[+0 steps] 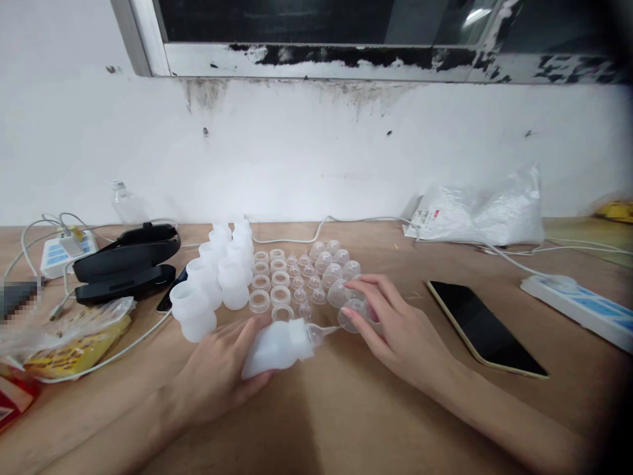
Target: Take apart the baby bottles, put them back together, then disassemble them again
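Observation:
My left hand (227, 363) is wrapped round a translucent white squeeze bottle (277, 344), which lies tilted with its top pointing right. A clear nipple-like tip (319, 335) with a thin drawn-out end is fitted in its collar. My right hand (395, 320) has its thumb and fingers round a clear dome cap (355, 315) at the near end of the rows of caps. Between the hands and the wall stand several white bottles (194, 310), clear collar rings (260, 301) and small clear nipples (299, 282), all in rows.
A smartphone (487, 330) lies to the right, near a power strip (583, 307). At the back right is a white plastic bag (479, 211). On the left are a black headset-like device (128, 260), another power strip (52, 256), a yellow packet (79, 343) and cables.

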Motion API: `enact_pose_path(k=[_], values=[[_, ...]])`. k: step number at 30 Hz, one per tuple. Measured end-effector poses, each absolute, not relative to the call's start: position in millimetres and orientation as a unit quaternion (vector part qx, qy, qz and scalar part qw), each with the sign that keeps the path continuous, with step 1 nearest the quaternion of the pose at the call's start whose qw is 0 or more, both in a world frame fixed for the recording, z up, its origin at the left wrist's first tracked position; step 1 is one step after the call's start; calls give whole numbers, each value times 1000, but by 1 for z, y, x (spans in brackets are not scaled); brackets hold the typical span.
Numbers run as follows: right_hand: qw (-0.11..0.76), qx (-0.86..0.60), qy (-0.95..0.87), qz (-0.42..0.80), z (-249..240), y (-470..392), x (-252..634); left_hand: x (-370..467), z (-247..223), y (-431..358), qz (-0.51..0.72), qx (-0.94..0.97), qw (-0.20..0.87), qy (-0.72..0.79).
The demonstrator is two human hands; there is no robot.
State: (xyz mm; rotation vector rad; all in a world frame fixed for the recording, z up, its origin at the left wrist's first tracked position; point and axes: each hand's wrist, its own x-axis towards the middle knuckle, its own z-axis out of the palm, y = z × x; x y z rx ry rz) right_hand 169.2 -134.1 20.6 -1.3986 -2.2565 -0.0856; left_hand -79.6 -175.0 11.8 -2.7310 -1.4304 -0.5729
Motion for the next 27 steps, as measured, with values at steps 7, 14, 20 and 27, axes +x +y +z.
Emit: enact_pose_path(k=[7,14,20,27], values=[[82,-404,-732,542,37,-142,140,-67,15,-173,-143,-901,169,-372],[97,-415,-738,523,33,-135,143,-69,31,-175,-96,-912,-23,-398],[186,-410,-779,437,43,-134,147,-66,41,-179,-100,-893,-67,-432],[15,-381,-630,676,37,-135,141,-66,38,-176,-51,-902,69,-422]])
